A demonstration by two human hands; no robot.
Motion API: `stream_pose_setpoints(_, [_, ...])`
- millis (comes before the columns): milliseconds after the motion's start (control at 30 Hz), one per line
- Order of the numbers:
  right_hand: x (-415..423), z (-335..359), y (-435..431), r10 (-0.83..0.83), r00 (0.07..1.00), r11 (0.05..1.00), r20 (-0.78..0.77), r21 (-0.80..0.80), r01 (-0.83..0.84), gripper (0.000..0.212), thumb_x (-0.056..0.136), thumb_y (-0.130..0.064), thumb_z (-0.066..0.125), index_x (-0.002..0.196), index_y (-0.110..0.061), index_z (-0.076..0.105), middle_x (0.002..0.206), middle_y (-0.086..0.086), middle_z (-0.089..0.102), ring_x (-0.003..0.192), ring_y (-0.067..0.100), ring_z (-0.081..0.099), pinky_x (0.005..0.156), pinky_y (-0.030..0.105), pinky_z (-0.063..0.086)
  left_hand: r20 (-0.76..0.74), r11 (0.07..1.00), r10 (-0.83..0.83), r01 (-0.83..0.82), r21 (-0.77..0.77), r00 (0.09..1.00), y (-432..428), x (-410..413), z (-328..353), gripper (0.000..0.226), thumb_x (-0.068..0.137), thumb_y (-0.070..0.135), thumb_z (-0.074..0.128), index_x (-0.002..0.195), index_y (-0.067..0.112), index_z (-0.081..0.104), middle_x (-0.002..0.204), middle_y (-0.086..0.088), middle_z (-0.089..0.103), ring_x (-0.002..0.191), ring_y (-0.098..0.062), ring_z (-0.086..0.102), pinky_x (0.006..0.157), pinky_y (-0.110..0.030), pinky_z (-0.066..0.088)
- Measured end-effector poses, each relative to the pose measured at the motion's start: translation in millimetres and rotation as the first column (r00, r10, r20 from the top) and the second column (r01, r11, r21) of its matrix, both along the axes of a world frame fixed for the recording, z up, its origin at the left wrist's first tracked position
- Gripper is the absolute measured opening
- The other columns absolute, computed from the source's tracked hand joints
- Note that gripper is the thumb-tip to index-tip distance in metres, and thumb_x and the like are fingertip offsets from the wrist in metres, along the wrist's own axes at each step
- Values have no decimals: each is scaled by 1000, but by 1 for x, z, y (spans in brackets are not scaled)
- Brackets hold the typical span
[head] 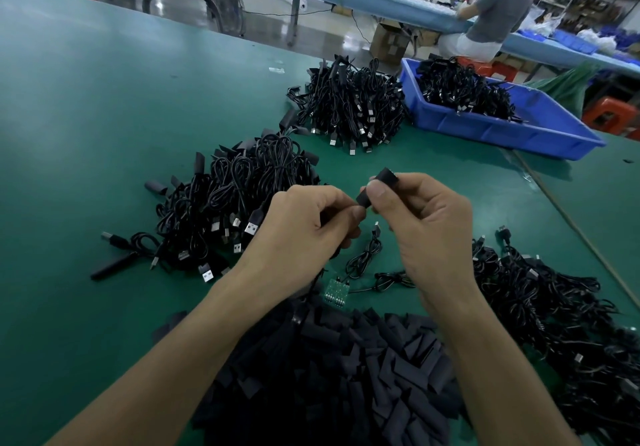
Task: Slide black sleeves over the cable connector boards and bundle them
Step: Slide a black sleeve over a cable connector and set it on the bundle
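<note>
So both hands are up over the green worktop [104, 106] with one black sleeve [378, 187] between them. The right hand [426, 224] has it pinched between thumb and fingers, tilted, with the top end poking out above the fingertips. The left hand [308, 227] is curled up with its thumb right at the sleeve's lower end, but I honestly can't tell if it's gripping the sleeve or anything else. A bare green connector board [335, 291] lies flat on the worktop just below the hands, its thin cable [363, 258] looped next to it. The big heap of loose sleeves [329, 383] is nearest the body, with cable piles to the left [228, 210], right [554, 310] and further back [349, 106], plus a blue bin [502, 130] of more cables.
</note>
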State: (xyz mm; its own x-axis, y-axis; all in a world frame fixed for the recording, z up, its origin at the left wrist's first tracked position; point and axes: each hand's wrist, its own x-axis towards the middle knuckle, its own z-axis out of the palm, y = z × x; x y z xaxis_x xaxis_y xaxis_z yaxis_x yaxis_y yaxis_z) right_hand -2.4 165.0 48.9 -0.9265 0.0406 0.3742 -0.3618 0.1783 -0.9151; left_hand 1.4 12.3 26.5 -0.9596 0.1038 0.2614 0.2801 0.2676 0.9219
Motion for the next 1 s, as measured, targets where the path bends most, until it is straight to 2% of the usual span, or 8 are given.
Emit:
stream_pose_setpoints(267, [-8, 6, 3, 21, 997, 971, 78, -237, -2, 4, 91, -19, 69, 92, -16, 73, 82, 3, 75, 68, 11, 65, 59, 21, 47, -24, 988, -1, -3, -154, 1000, -20, -3, 9, 19, 82, 37, 79, 99, 31, 72, 77, 20, 71, 69, 7, 67, 63, -8, 50])
stream_pose_setpoints(400, [-6, -13, 15, 73, 983, 977, 168, 188, -105, 36, 78, -43, 73, 111, -31, 67, 92, -9, 75, 84, 3, 70, 75, 18, 56, -151, 949, 303, -313, -46, 941, -47, -14, 14, 26, 82, 41, 77, 104, 29, 72, 73, 17, 72, 66, 2, 68, 66, -11, 53])
stream_pose_setpoints(500, [-3, -34, 23, 213, 897, 666, 387, 614, -423, 44, 77, -42, 82, 116, -42, 62, 108, -24, 64, 103, -8, 60, 95, 19, 51, -213, 822, 541, -565, -71, 813, -67, -24, 10, 28, 85, 42, 77, 109, 29, 73, 83, 21, 69, 72, 1, 65, 77, -6, 45])
stream_pose_setpoints(567, [-3, -48, 25, 215, 861, 471, 460, 724, -504, 46, 78, -42, 81, 120, -40, 62, 116, -21, 56, 111, -2, 51, 98, 21, 44, -193, 758, 610, -637, -140, 769, -75, -29, 5, 39, 88, 39, 75, 122, 20, 71, 101, 8, 73, 87, -7, 66, 90, -15, 45])
stream_pose_setpoints(633, [-5, -57, 26, 212, 870, 397, 444, 774, -492, 41, 81, -39, 78, 119, -35, 65, 117, -12, 55, 113, 8, 50, 98, 29, 44, -175, 743, 605, -630, -228, 777, -81, -32, -1, 46, 91, 33, 74, 132, 15, 65, 122, -5, 70, 106, -19, 65, 104, -30, 45])
stream_pose_setpoints(800, [-6, -60, 28, 196, 942, 570, 272, 750, -335, 15, 94, -27, 66, 107, -27, 74, 99, -18, 70, 93, -4, 62, 85, 18, 50, -200, 694, 530, -557, -457, 824, -72, -30, -8, 44, 92, 22, 72, 134, 14, 63, 141, -12, 53, 131, -33, 46, 110, -40, 36])
stream_pose_setpoints(900, [-7, -58, 26, 118, 972, 823, 202, 528, -209, 19, 92, -14, 70, 94, -33, 69, 85, -20, 71, 85, -2, 67, 77, 13, 51, -399, 717, 453, -592, -367, 797, -53, -21, -1, 25, 91, 12, 72, 116, 16, 72, 116, -3, 64, 107, -22, 56, 92, -24, 39])
stream_pose_setpoints(1000, [-11, -58, 25, 58, 975, 958, 214, 263, -115, 20, 86, -8, 75, 84, -24, 64, 74, -12, 71, 69, 6, 66, 64, 17, 51, -373, 912, 220, -326, -250, 901, -31, -12, 3, 11, 89, 21, 71, 100, 20, 73, 88, 18, 64, 75, -1, 62, 72, -9, 47])
